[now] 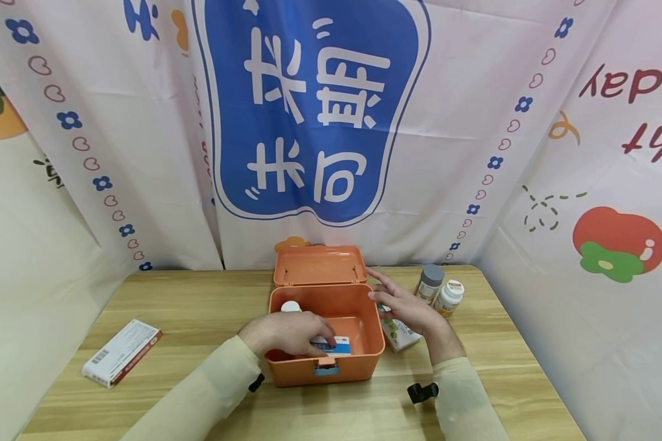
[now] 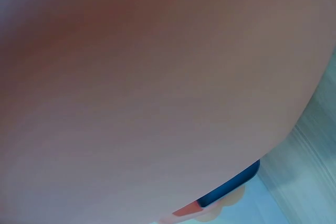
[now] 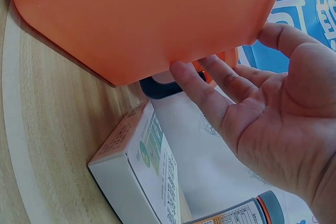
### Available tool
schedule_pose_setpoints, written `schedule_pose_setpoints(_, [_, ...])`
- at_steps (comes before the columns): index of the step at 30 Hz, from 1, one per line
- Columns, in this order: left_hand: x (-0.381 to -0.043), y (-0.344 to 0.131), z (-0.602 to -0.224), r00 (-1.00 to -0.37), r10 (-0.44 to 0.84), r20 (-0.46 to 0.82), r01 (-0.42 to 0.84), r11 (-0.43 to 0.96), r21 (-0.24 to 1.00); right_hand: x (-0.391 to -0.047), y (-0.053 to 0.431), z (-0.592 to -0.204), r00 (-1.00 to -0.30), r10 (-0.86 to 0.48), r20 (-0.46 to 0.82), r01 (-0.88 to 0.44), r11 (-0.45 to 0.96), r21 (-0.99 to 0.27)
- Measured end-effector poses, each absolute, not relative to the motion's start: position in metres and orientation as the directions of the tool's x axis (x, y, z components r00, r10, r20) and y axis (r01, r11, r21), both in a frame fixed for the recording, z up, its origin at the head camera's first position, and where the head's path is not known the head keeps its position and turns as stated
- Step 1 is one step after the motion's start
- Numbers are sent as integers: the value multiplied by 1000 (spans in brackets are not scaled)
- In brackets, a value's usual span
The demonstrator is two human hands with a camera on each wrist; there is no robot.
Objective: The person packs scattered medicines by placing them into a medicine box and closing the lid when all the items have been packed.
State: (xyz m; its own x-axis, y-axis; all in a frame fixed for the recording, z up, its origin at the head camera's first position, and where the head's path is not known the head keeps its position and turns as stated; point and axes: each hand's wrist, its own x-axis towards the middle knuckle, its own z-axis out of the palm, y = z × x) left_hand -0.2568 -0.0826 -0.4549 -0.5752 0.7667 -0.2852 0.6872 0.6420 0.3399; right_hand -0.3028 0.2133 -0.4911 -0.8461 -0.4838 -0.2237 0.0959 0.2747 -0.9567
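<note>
An orange storage box stands with its lid raised at the back. Inside it, my left hand pinches a blue-and-white medicine box near the front wall. A white bottle cap shows beyond that hand. In the left wrist view blurred skin covers nearly everything. My right hand rests against the storage box's right back corner, thumb at the rim and fingers extended along the side; the right wrist view shows the fingertips at the orange wall.
Right of the storage box lies a white-and-green carton. Behind the right hand stand a grey-capped bottle and a white bottle. A white-and-red medicine carton lies on the wooden table at the left. Printed curtains hang around the table.
</note>
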Motion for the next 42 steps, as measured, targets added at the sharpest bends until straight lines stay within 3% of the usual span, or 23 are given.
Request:
schedule_pose_setpoints(17, [-256,-84,-457,-570,760,-313,681,650,337,-302,214,-491,-846,-486,-221,92,274,-957])
schedule_pose_setpoints(29, [-255,-94,-436,-560,782,-274,637,618,461,-300,213,-488,-845,-486,-223,89,282,-955])
schedule_pose_setpoints(42, [-253,-115,-416,-619,755,-219,593,631,501,-300,213,-488,-844,-488,-225,93,279,-956])
